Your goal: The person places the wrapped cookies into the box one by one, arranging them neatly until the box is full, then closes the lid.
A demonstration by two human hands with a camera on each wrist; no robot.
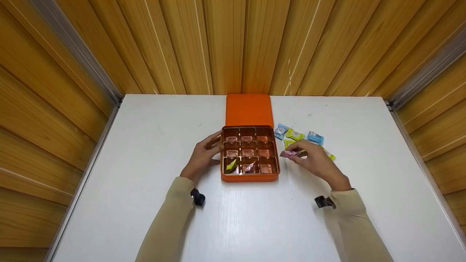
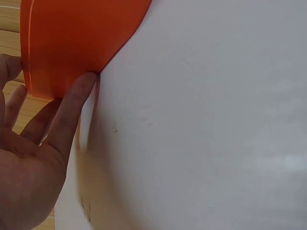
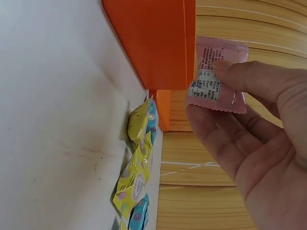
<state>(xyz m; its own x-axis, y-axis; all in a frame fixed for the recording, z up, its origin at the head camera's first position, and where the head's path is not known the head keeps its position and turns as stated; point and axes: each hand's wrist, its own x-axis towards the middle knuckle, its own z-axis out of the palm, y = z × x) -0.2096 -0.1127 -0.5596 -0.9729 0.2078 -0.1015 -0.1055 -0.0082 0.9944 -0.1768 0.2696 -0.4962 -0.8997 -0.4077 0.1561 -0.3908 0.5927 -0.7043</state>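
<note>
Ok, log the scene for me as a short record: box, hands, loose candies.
box: open, lid behind it
near row: yellow candy left, pink candy middle
left hand: touches box's left side
right hand: pinches second pink candy, right of box
loose: yellow candies and blue candies on table, right of box

Free way from above into the box [image 1: 250, 178], thin dividers [image 1: 240, 157] inside it, lid [image 1: 249, 110] just behind, left hand [image 1: 203, 155] blocking the left side, sweets [image 1: 295, 134] and right hand [image 1: 316, 160] near the right side, free table [image 1: 255, 222] in front between the sleeves [image 1: 164, 218].
</note>
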